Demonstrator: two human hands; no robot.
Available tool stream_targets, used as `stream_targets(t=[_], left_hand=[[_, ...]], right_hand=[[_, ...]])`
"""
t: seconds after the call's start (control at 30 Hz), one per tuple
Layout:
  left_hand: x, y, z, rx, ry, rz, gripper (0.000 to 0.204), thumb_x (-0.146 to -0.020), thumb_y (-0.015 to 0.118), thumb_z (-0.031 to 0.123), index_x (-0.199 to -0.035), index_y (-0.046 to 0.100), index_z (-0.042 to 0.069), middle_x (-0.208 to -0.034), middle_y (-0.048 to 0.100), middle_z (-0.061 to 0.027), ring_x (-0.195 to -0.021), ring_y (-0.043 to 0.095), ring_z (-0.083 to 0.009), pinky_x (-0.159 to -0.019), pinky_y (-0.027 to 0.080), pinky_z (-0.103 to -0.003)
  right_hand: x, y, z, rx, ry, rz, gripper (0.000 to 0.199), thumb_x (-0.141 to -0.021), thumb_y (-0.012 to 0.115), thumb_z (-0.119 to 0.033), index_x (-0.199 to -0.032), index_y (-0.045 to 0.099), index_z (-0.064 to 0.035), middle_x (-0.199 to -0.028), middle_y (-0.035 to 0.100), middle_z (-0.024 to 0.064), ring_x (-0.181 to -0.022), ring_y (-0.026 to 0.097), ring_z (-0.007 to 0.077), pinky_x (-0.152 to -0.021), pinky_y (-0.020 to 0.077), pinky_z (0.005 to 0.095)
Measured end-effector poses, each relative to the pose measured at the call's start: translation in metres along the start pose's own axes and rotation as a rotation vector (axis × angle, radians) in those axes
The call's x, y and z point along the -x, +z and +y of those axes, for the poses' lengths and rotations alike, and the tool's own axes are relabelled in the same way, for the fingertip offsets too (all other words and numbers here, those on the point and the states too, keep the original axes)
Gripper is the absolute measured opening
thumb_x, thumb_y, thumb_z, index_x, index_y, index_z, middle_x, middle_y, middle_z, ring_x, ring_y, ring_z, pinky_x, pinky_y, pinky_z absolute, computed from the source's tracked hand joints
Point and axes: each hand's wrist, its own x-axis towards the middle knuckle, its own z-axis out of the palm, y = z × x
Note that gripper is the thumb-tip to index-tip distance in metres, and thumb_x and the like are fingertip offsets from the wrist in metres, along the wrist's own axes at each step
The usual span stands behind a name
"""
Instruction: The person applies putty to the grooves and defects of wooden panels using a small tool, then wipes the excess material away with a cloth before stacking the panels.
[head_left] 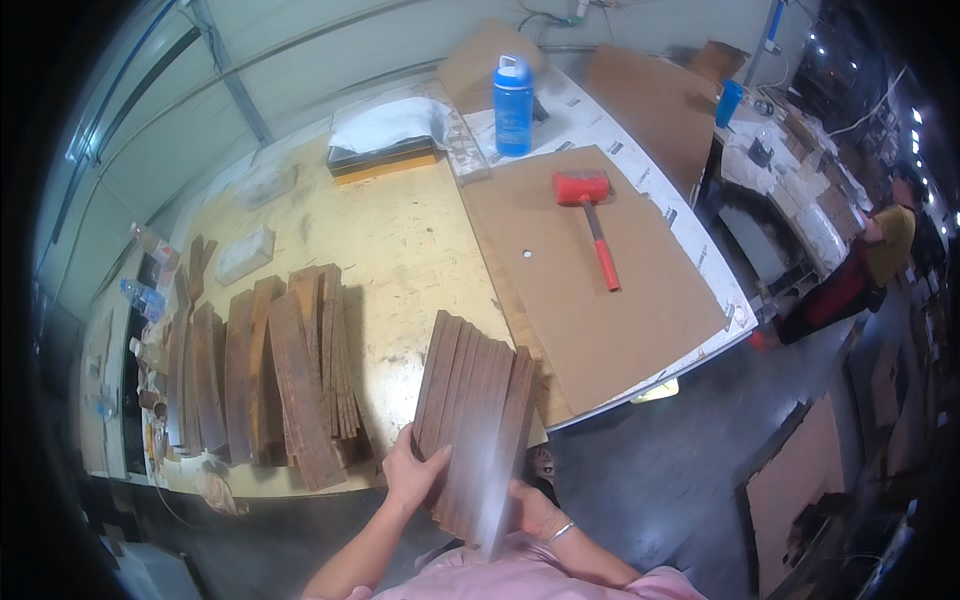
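A bundle of thin dark brown wooden strips [470, 420] is held between my two hands, tilted over the front edge of the table. My left hand [413, 468] grips its left side, the thumb lying along the face of a strip. On the right side, lower down, my right hand [537, 512] is closed around the bundle; some of its fingers are hidden behind the wood. Left of the bundle, several more wooden strips [300, 385] stand and lean in rows on the table.
On brown cardboard [560, 240] lies a red mallet [590, 215]. Behind it stands a blue bottle [513, 110]. White cloth covers a box [385, 160] at the back. A white block [245, 254] and plastic bottles [143, 298] are at left. A person [885, 245] stands by another table at right.
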Motion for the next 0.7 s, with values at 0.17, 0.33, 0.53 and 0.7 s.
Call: stream_targets(t=[0.17,0.33,0.53,0.7], left_hand=[[-0.010,0.004,-0.017,0.401,-0.031,-0.012,0.065,-0.076,0.078,0.020,-0.130,0.051,-0.004,-0.116,0.065,-0.0184,-0.106,0.063,-0.0239,-0.094,0.048,-0.036],[-0.024,0.007,-0.004,0.819,-0.046,-0.089,0.045,-0.087,0.068,0.008,-0.127,0.052,-0.006,-0.111,0.064,-0.0117,-0.098,0.062,-0.0172,-0.085,0.051,-0.032],[-0.072,0.041,-0.048,0.749,0.011,0.125,0.033,-0.096,0.056,0.014,-0.123,0.054,-0.005,-0.106,0.064,-0.0101,-0.092,0.061,-0.0156,-0.079,0.050,-0.030],[-0.095,-0.006,-0.039,0.079,0.187,0.117,0.048,-0.098,0.051,0.031,-0.127,0.055,-0.007,-0.137,0.048,-0.0239,-0.123,0.048,-0.0312,-0.105,0.036,-0.036]], right_hand=[[0.004,0.061,-0.019,0.188,-0.240,0.132,0.064,-0.087,0.073,-0.033,-0.135,0.046,0.0005,-0.128,0.058,0.0099,-0.114,0.058,0.0209,-0.098,0.0469,0.0366],[-0.013,0.103,-0.049,0.462,-0.353,0.233,0.050,-0.088,0.071,-0.025,-0.125,0.055,0.0040,-0.119,0.063,0.0101,-0.106,0.061,0.0174,-0.092,0.0490,0.0321],[-0.061,0.158,-0.091,0.808,-0.278,0.146,0.035,-0.092,0.065,-0.018,-0.117,0.059,0.0067,-0.107,0.065,0.0103,-0.091,0.065,0.0160,-0.077,0.0543,0.0312],[-0.091,0.191,-0.092,1.087,-0.271,0.177,0.037,-0.091,0.066,-0.020,-0.115,0.061,0.0076,-0.105,0.065,0.0108,-0.090,0.064,0.0144,-0.072,0.0530,0.0295]])
